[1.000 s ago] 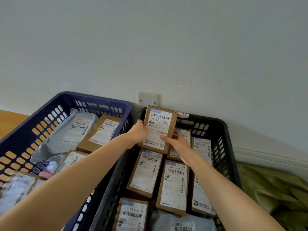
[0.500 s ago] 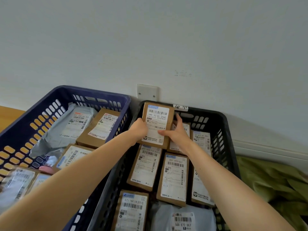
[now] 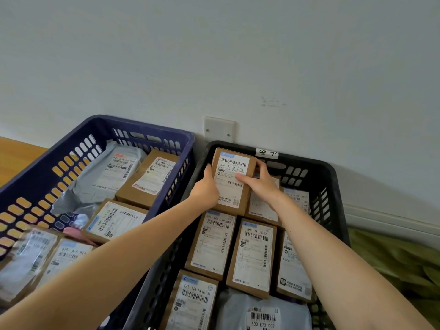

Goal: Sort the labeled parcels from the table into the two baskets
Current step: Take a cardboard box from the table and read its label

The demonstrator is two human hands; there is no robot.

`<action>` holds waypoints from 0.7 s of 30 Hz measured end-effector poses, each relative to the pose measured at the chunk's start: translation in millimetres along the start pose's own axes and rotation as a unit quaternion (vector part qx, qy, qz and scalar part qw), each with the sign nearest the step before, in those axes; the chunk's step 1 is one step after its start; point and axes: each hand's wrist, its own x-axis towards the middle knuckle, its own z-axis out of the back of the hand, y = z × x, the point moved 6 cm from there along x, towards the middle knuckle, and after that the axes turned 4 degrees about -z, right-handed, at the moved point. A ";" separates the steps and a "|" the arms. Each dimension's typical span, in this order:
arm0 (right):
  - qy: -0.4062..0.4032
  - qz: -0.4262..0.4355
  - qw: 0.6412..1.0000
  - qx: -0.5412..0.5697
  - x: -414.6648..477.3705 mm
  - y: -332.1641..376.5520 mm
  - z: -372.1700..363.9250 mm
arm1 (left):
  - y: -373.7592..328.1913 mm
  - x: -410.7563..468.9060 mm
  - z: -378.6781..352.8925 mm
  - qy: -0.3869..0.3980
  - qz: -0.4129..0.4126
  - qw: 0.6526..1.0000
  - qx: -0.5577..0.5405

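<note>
While both reach forward, left hand [image 3: 206,189], right hand [image 3: 261,185] clasp parcel [image 3: 232,168] in black basket [image 3: 307,160].

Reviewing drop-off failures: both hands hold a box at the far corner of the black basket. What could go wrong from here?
1. The box, gripped by the left hand and right hand, overlaps tightly packed neighbours; it may land askew on the lower box.
2. The black basket looks nearly full; with no flat gap visible, the box could slide or tip once released.
</note>
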 end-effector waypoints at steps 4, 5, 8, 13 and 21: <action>-0.003 -0.023 0.999 -0.045 9.8 -4.9 -0.3 | 3.2 -4.0 -8.6 -0.024 -0.007 0.998 0.064; -0.008 -0.029 0.997 -0.068 12.8 -6.0 -0.1 | 3.8 -5.6 -11.5 -0.030 -0.020 0.996 0.076; -0.028 -0.041 0.992 -0.113 17.4 -7.1 -0.8 | 4.0 -10.9 -25.2 -0.036 -0.099 0.983 0.151; -0.053 -0.012 0.988 -0.144 12.7 -7.4 -4.5 | 0.2 -3.5 -36.7 -0.058 -0.172 0.958 0.221; -0.128 0.157 0.955 -0.217 -3.9 9.9 -15.3 | 6.8 8.2 -39.7 -0.046 -0.181 0.953 0.237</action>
